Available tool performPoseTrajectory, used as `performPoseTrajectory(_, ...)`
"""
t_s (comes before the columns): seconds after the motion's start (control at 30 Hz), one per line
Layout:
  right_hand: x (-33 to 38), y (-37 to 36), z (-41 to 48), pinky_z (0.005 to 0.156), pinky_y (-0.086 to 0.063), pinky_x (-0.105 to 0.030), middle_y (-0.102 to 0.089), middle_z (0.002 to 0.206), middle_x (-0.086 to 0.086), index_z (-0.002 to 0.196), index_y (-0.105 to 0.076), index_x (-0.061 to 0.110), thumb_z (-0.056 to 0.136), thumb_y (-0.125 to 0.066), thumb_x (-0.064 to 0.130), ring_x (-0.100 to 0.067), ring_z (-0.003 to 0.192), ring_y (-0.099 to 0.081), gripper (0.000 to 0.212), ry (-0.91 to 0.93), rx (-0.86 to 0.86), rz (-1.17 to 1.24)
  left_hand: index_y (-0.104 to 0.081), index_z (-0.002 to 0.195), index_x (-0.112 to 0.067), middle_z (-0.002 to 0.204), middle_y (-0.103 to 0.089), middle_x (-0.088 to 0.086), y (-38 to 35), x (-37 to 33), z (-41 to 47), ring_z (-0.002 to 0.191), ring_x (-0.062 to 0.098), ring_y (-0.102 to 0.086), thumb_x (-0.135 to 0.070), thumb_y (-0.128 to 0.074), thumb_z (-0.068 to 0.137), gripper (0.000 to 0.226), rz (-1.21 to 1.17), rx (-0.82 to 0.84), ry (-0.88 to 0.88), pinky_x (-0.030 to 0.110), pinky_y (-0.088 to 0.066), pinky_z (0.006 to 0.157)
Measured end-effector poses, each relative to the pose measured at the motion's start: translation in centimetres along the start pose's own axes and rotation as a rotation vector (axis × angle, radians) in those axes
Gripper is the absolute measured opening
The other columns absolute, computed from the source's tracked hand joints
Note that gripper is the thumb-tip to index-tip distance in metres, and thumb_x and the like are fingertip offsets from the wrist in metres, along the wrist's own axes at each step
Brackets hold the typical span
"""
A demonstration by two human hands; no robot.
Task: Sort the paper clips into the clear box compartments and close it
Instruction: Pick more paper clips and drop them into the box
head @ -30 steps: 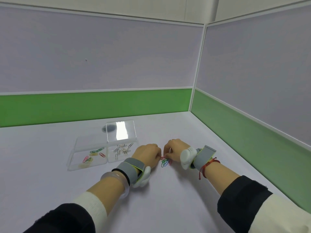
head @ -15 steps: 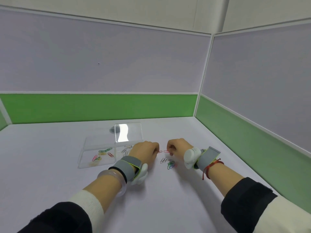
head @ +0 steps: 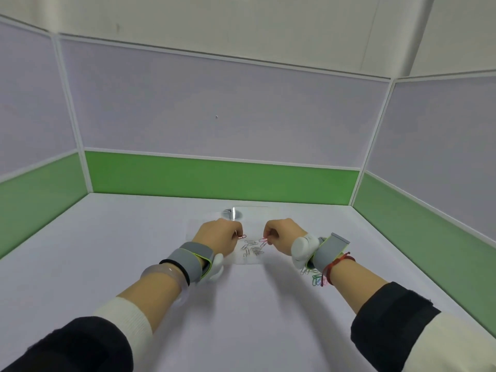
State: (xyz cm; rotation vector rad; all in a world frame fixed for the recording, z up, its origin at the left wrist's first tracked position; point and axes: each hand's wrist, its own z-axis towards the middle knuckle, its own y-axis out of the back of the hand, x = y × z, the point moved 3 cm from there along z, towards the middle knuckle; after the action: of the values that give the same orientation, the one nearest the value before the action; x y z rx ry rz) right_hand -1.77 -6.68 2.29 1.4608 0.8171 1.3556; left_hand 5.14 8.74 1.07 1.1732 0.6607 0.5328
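On the pale lilac-white table (head: 241, 312), nearest the camera, two forearms in black sleeves over cream cuffs reach forward from about 7 and 5 o'clock. The left wrist carries a clear bangle (head: 163, 275) and a grey strap with a white device (head: 198, 261); the right wrist carries a matching grey strap (head: 328, 249) and a red cord bracelet (head: 339, 261). No writing or brand can be read on either.

Just beside the right wrist, at roughly 4 o'clock from the picture's centre, a small heap of loose coloured paper clips (head: 316, 277) lies on the table, partly hidden by the wrist.

Further out, the left hand (head: 217, 236) is curled, fingertips pinched together on a red paper clip (head: 242, 236). The right hand (head: 281, 236) is likewise curled, pinching a pink-red clip (head: 263, 240). The two hands are apart, facing each other above the clear box (head: 249, 257), where silver paper clips (head: 252, 249) lie in the compartment between them. The left hand hides the box's left part. Behind the hands, toward 12 o'clock, the box's open lid (head: 252, 212) catches a glare.

Beyond, green-banded partition walls (head: 222, 175) with lilac upper panels enclose the table on three sides.
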Motion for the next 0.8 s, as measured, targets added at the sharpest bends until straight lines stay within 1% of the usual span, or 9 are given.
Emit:
performPoseTrajectory(0.1,2.7,-0.5,1.2,0.08,-0.047,-0.026,-0.071,0.108,-0.011,0.102,-0.066,0.006,0.088,-0.043,0.0,-0.029,0.1,-0.064,0.028,0.042,0.005,-0.008,-0.063,0.109,-0.028,0.112,-0.069,0.001,1.4,2.2,-0.8,0.102,0.027,-0.063,-0.019,-0.043,0.092,0.028,0.0,-0.01,0.048,0.03,-0.047,0.081)
performPoseTrajectory(0.13,3.7,-0.7,1.6,0.079,-0.046,-0.026,-0.072,0.107,-0.011,0.101,-0.066,0.006,0.087,-0.043,0.0,-0.029,0.1,-0.064,0.028,0.06,0.005,-0.011,-0.063,0.109,-0.027,0.113,-0.068,0.001,1.7,2.9,-1.0,0.102,0.028,-0.063,-0.019,-0.043,0.092,0.028,0.008,-0.011,0.059,0.03,-0.047,0.081)
performPoseTrajectory(0.23,5.7,-1.5,2.5,0.083,-0.05,-0.031,-0.071,0.107,-0.011,0.1,-0.067,0.008,0.088,-0.043,0.002,-0.029,0.098,-0.065,0.027,0.089,0.001,-0.018,-0.063,0.11,-0.027,0.114,-0.068,0.001,2.7,4.7,-1.8,0.102,0.027,-0.062,-0.018,-0.043,0.092,0.029,0.024,-0.018,0.093,0.03,-0.046,0.081)
performPoseTrajectory(0.33,7.6,-1.9,3.2,0.084,-0.05,-0.032,-0.069,0.111,-0.01,0.104,-0.066,0.01,0.09,-0.044,0.005,-0.029,0.099,-0.064,0.027,0.131,-0.022,-0.031,-0.063,0.112,-0.028,0.115,-0.068,0.0,3.1,6.1,-2.3,0.103,0.027,-0.063,-0.019,-0.043,0.093,0.029,0.027,-0.035,0.128,0.03,-0.047,0.082)
performPoseTrajectory(0.47,9.0,-2.3,3.7,0.093,-0.051,-0.035,-0.067,0.117,-0.009,0.12,-0.06,0.014,0.093,-0.043,0.013,-0.027,0.102,-0.064,0.031,0.148,0.001,-0.006,-0.05,0.13,-0.026,0.128,-0.062,-0.004,3.4,6.8,-2.4,0.114,0.023,-0.059,-0.026,-0.043,0.095,0.035,-0.013,-0.003,0.177,0.033,-0.045,0.093)
performPoseTrajectory(0.53,9.1,-2.3,3.7,0.095,-0.05,-0.036,-0.065,0.12,-0.009,0.123,-0.058,0.015,0.094,-0.042,0.015,-0.027,0.105,-0.063,0.033,0.141,0.014,-0.01,-0.047,0.133,-0.025,0.133,-0.059,-0.003,3.6,7.1,-2.5,0.118,0.023,-0.057,-0.027,-0.041,0.096,0.038,-0.012,-0.001,0.192,0.035,-0.044,0.096)
performPoseTrajectory(0.6,8.7,-2.0,3.5,0.097,-0.049,-0.035,-0.064,0.123,-0.009,0.123,-0.058,0.014,0.095,-0.042,0.014,-0.027,0.109,-0.061,0.032,0.132,0.007,-0.019,-0.048,0.131,-0.024,0.131,-0.06,-0.004,3.6,7.3,-2.5,0.116,0.023,-0.058,-0.025,-0.039,0.097,0.035,-0.007,-0.026,0.188,0.035,-0.045,0.093)
performPoseTrajectory(0.7,7.4,-1.3,2.9,0.095,-0.049,-0.032,-0.065,0.122,-0.006,0.12,-0.059,0.013,0.095,-0.042,0.013,-0.026,0.11,-0.061,0.031,0.099,0.0,-0.038,-0.051,0.125,-0.024,0.124,-0.063,-0.004,3.4,6.7,-2.5,0.11,0.023,-0.06,-0.023,-0.038,0.097,0.031,-0.015,-0.042,0.167,0.033,-0.045,0.087)
performPoseTrajectory(0.8,6.4,-0.7,2.3,0.094,-0.051,-0.037,-0.068,0.119,-0.007,0.118,-0.061,0.013,0.094,-0.041,0.01,-0.027,0.107,-0.062,0.031,0.068,0.009,-0.04,-0.053,0.122,-0.024,0.12,-0.066,-0.004,3.2,5.8,-2.3,0.106,0.023,-0.061,-0.024,-0.039,0.096,0.029,-0.045,-0.039,0.154,0.032,-0.046,0.085)
